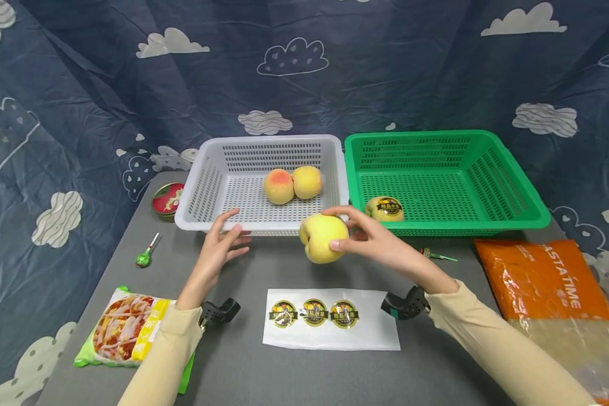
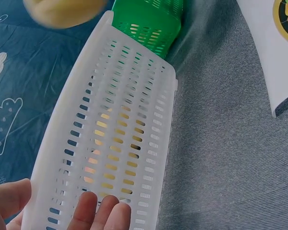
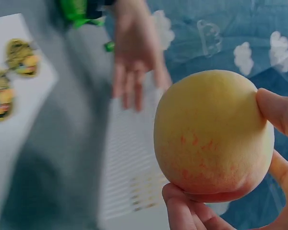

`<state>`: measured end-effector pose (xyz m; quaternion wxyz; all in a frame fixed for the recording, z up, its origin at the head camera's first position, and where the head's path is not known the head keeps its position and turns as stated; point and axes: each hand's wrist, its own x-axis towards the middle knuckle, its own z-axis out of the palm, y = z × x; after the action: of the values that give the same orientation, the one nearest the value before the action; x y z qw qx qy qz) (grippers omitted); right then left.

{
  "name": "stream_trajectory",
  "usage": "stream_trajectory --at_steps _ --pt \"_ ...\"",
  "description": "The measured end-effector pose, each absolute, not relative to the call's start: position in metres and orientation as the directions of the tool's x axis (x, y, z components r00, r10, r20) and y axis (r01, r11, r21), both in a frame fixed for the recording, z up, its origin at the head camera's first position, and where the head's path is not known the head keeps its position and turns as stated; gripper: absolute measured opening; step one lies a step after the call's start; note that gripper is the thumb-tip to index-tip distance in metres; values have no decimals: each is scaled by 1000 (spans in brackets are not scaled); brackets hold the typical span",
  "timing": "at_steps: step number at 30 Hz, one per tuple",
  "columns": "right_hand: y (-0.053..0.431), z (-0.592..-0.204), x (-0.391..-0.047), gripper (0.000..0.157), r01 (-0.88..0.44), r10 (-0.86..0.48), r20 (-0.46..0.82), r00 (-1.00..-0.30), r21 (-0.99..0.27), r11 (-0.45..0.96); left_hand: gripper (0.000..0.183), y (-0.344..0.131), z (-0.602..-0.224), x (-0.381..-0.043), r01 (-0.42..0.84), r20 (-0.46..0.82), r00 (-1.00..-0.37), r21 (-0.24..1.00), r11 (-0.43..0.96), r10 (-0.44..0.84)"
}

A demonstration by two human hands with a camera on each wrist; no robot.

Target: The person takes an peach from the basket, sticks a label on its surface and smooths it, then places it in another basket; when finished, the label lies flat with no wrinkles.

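Observation:
My right hand [image 1: 373,239] holds a yellow peach [image 1: 325,238] between thumb and fingers, in front of the white basket [image 1: 261,225]. The right wrist view shows a reddish blush on the peach [image 3: 213,139]. Near the white basket's front left rim, my left hand [image 1: 220,254] has its fingers spread and holds nothing. Two more peaches [image 1: 279,186] lie inside that basket. In the green basket [image 1: 487,225] sits one peach [image 1: 385,208] with a black and gold label on it. A white sheet [image 1: 284,338] bearing three round stickers [image 1: 314,313] lies on the table below the hands.
A red round tin [image 1: 167,200], a green lollipop [image 1: 144,258] and a green food packet [image 1: 127,327] are on the left. On the right are another lollipop [image 1: 438,256] and a large orange bag [image 1: 553,304]. A dark cloud-patterned cloth [image 1: 411,67] hangs behind.

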<state>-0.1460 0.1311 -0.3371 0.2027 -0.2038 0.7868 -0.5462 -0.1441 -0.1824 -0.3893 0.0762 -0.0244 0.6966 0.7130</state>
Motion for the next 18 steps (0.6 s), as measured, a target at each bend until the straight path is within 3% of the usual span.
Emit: stream_trajectory --at_steps 11,18 --pt "141 -402 -136 51 -106 -464 -118 -878 -897 428 50 -185 -402 -147 -112 -112 -991 994 -1 67" --pt "132 -399 -129 51 -171 -470 -90 -878 -858 484 48 -184 -401 -147 -108 -107 -993 994 -6 56"
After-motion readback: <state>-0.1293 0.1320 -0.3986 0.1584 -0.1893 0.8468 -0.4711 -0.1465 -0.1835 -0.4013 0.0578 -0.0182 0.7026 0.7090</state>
